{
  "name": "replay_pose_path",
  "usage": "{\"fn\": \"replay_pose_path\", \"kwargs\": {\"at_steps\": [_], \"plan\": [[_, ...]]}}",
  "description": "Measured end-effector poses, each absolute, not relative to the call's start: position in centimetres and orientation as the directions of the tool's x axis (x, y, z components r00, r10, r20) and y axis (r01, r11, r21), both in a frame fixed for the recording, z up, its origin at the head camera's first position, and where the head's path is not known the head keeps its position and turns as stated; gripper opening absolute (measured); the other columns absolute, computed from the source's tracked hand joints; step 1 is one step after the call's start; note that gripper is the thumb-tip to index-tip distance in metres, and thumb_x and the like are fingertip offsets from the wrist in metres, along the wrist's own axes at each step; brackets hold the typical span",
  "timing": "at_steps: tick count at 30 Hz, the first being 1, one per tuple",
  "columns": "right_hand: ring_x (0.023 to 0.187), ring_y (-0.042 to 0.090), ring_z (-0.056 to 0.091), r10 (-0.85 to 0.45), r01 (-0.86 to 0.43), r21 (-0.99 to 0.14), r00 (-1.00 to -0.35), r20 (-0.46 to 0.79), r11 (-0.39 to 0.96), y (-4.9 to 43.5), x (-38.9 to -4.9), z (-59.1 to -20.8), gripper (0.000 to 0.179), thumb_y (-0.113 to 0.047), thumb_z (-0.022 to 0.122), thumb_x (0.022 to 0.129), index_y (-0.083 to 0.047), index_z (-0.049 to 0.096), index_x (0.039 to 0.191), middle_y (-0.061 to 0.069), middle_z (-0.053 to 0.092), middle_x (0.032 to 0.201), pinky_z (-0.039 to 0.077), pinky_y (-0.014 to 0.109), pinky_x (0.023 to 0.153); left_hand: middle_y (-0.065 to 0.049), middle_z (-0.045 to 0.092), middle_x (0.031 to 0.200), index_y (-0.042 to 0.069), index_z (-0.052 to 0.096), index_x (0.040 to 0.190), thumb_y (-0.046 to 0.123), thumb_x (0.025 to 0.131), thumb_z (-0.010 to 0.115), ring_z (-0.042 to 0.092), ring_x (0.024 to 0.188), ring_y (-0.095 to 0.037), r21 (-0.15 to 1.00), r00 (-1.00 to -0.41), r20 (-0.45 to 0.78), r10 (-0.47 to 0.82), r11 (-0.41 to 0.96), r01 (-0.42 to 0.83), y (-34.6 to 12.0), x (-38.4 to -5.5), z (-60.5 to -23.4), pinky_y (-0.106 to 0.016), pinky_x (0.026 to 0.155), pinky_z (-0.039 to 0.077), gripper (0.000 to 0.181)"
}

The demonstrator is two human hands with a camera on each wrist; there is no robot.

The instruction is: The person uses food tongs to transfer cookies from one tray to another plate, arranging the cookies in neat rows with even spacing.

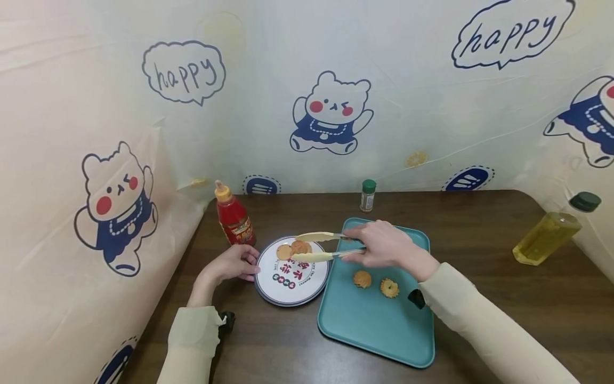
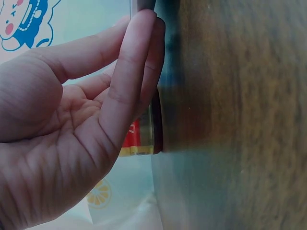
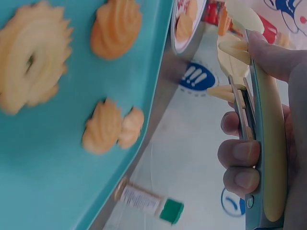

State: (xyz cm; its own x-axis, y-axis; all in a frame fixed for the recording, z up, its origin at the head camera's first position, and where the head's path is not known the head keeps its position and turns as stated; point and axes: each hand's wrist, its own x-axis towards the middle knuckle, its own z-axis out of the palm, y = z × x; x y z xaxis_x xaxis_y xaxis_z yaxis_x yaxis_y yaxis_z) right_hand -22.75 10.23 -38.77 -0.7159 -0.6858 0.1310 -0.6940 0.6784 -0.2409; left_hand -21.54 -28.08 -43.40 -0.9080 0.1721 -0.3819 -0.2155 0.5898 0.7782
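Note:
My left hand (image 1: pixel 235 265) pinches the left rim of a white plate (image 1: pixel 314 278) with red and dark lettering; in the left wrist view, thumb and fingertips meet at the rim. Several round cookies (image 1: pixel 284 252) lie on the upper part of that plate. My right hand (image 1: pixel 379 244) grips metal tongs (image 3: pixel 271 143) with cream-coloured ends. The tips of the tongs are spread apart and overlap the cookies in the head view. Beside the plate, a teal tray (image 1: pixel 374 330) bears a swirled cookie (image 1: pixel 362 279) and a ring-shaped cookie (image 1: pixel 389 288). More swirled cookies (image 3: pixel 103 127) show in the right wrist view.
A red sauce bottle (image 1: pixel 236 217) stands behind my left hand. Beyond the tray is a small green-capped spice jar (image 1: pixel 367 196). An oil bottle (image 1: pixel 547 237) stands at the right of the dark wooden table (image 1: pixel 283 346). Patterned sheeting (image 1: pixel 259 117) rises behind the table.

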Motion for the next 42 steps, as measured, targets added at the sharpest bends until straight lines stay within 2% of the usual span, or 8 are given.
{"fn": "replay_pose_path", "kwargs": {"at_steps": [3, 7, 11, 15, 17, 21, 24, 42], "plan": [[0.045, 0.007, 0.04, -0.7, -0.704, -0.222, -0.705, 0.112, 0.674, 8.9, -22.8, -39.0, 0.06, -0.053, 0.071, 0.088, -0.009, 0.067, 0.129, 0.002, 0.073, 0.098, 0.035, 0.026, 0.043, -0.017, 0.06, 0.101, -0.006, 0.055, 0.123, 0.004, 0.088, 0.074, 0.066, 0.08, -0.024, 0.777, -0.907, -0.383, 0.173, 0.592, -0.215, -28.0, -21.6, -43.4, -0.037, 0.074, 0.061, 0.041], [0.059, 0.009, 0.056, -0.717, -0.716, -0.202, -0.693, 0.083, 0.668, 7.3, -22.9, -39.3, 0.062, -0.055, 0.068, 0.089, -0.01, 0.066, 0.13, 0.007, 0.071, 0.116, 0.052, 0.03, 0.058, -0.017, 0.059, 0.101, -0.006, 0.055, 0.123, 0.004, 0.088, 0.074, 0.066, 0.081, -0.024, 0.778, -0.906, -0.384, 0.177, 0.59, -0.214, -28.0, -21.6, -43.4, -0.037, 0.074, 0.061, 0.041], [0.059, 0.009, 0.06, -0.731, -0.721, -0.209, -0.682, 0.039, 0.661, 5.9, -22.9, -39.8, 0.062, -0.055, 0.067, 0.09, -0.011, 0.065, 0.133, 0.01, 0.067, 0.126, 0.056, 0.031, 0.065, -0.018, 0.059, 0.101, -0.007, 0.054, 0.123, 0.004, 0.089, 0.074, 0.066, 0.08, -0.024, 0.783, -0.902, -0.388, 0.187, 0.583, -0.216, -28.0, -21.5, -43.3, -0.037, 0.074, 0.061, 0.042], [0.067, 0.009, 0.063, -0.734, -0.724, -0.181, -0.679, 0.02, 0.665, 4.7, -22.9, -40.3, 0.061, -0.057, 0.066, 0.089, -0.014, 0.065, 0.133, 0.008, 0.067, 0.126, 0.054, 0.028, 0.061, -0.018, 0.059, 0.102, -0.008, 0.053, 0.124, 0.004, 0.089, 0.074, 0.066, 0.081, -0.024, 0.782, -0.899, -0.394, 0.189, 0.584, -0.22, -27.9, -21.5, -43.2, -0.038, 0.074, 0.061, 0.042], [0.067, 0.009, 0.061, -0.733, -0.723, -0.173, -0.68, 0.012, 0.669, 4.3, -23.0, -40.5, 0.062, -0.058, 0.066, 0.089, -0.015, 0.065, 0.134, 0.007, 0.067, 0.126, 0.048, 0.025, 0.054, -0.018, 0.059, 0.102, -0.007, 0.053, 0.124, 0.004, 0.089, 0.074, 0.066, 0.081, -0.024, 0.781, -0.898, -0.398, 0.186, 0.583, -0.225, -27.9, -21.6, -43.2, -0.037, 0.074, 0.061, 0.042], [0.055, 0.008, 0.05, -0.737, -0.726, -0.168, -0.676, -0.001, 0.667, 3.6, -23.0, -41.0, 0.062, -0.059, 0.065, 0.089, -0.016, 0.065, 0.134, 0.006, 0.068, 0.125, 0.034, 0.024, 0.046, -0.018, 0.059, 0.102, -0.007, 0.053, 0.124, 0.004, 0.089, 0.074, 0.066, 0.082, -0.024, 0.782, -0.896, -0.401, 0.188, 0.58, -0.228, -28.0, -21.6, -43.3, -0.037, 0.074, 0.061, 0.041], [0.05, 0.008, 0.044, -0.74, -0.73, -0.161, -0.673, -0.002, 0.664, 3.2, -23.1, -41.3, 0.063, -0.061, 0.065, 0.088, -0.017, 0.065, 0.134, 0.005, 0.069, 0.123, 0.03, 0.024, 0.045, -0.018, 0.059, 0.102, -0.007, 0.054, 0.123, 0.004, 0.089, 0.074, 0.066, 0.082, -0.024, 0.783, -0.896, -0.401, 0.189, 0.578, -0.228, -28.0, -21.7, -43.3, -0.037, 0.074, 0.061, 0.041], [0.041, 0.009, 0.036, -0.729, -0.71, -0.214, -0.684, -0.013, 0.671, 2.6, -23.0, -41.4, 0.062, -0.057, 0.069, 0.087, -0.017, 0.066, 0.133, 0.007, 0.069, 0.121, 0.028, 0.023, 0.043, -0.017, 0.059, 0.101, -0.006, 0.054, 0.123, 0.004, 0.089, 0.074, 0.066, 0.082, -0.024, 0.781, -0.901, -0.393, 0.184, 0.585, -0.222, -28.0, -21.7, -43.3, -0.037, 0.074, 0.061, 0.042]]}}
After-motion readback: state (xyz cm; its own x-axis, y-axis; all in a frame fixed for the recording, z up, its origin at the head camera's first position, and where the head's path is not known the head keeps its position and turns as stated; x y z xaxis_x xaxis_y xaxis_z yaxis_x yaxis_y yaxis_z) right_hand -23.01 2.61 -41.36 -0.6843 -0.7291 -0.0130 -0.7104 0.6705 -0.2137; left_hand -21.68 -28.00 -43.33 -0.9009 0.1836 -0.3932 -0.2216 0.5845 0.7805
